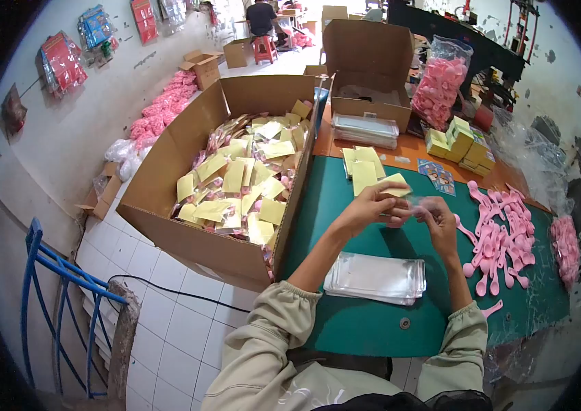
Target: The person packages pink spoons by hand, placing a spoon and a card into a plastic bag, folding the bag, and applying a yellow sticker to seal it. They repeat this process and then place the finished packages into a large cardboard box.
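Head view: my left hand point(372, 209) and right hand point(439, 218) pinch one bag point(422, 204) together above the table point(359, 322). The box point(187, 233) beside it looks nearly full, but many spoons point(506, 236) lie loose on it.

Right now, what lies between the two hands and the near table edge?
A flat stack of clear bags lies on the green table there, below the left hand with its yellow card and the right hand, in the head view.
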### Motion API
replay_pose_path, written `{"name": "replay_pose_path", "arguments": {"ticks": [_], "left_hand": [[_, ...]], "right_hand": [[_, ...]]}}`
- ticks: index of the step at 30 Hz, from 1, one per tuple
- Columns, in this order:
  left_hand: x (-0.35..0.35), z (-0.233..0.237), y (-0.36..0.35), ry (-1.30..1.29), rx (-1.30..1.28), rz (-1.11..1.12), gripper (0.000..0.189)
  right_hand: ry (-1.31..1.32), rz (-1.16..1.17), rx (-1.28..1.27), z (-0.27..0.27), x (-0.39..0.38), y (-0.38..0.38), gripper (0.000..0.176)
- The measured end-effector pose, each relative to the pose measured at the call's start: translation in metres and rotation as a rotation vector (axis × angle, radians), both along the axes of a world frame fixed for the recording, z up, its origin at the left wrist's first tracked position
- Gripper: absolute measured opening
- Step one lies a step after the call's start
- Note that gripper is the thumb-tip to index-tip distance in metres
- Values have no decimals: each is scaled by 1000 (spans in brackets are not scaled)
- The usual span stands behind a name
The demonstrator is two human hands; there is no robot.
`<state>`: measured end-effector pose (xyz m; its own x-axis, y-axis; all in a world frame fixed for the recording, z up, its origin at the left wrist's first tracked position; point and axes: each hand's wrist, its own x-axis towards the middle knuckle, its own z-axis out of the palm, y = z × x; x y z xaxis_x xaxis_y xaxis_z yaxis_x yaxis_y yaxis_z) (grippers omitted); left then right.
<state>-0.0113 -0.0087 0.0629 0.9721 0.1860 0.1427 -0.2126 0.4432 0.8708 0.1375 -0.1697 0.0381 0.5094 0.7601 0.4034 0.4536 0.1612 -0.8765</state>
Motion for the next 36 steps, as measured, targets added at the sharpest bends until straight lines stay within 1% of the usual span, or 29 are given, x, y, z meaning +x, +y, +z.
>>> {"name": "replay_pose_path", "arguments": {"ticks": [2,3,5,7,8,11,14,17,18,21,23,24,27,30,33,36], "left_hand": [[-4,10,-5,70,130,38,37],[-3,13,-7,104,198,58,38],[1,14,-11,119,372,134,26],[3,12,-13,116,554,209,17],[4,9,-13,180,667,222,13],[-1,-6,-11,243,805,272,12],[-5,-30,-2,291,914,243,12],[-9,-53,4,212,887,255,13],[-11,-52,4,210,828,255,14],[-15,-50,3,304,788,187,12],[-14,-62,8,223,752,171,11],[-12,-63,9,178,732,167,11],[-11,-60,9,224,702,159,11],[-8,-66,11,219,699,159,12],[-8,-68,7,184,758,281,17],[-4,-71,8,178,893,330,20]], "right_hand": [[-9,-23,-53,12,-5,-3,11],[-13,-39,-23,13,-7,-4,11],[-18,-68,36,13,-9,-6,12],[-25,-39,84,8,-8,-5,10],[-26,-21,107,5,-8,-4,9],[-105,-13,40,-7,-7,-3,8],[-46,43,-47,-12,-12,-2,7],[38,82,-110,-8,-15,-4,7],[35,96,-125,-11,-13,-4,8],[75,113,-155,-22,-9,-4,9],[154,90,-173,-25,-9,-6,9],[148,76,-166,-28,-8,-6,9],[260,123,-111,-34,-8,-6,9],[454,136,-147,-35,-12,-3,10],[564,119,-257,-34,-18,-1,12],[582,73,-271,-35,-20,1,15]]}}
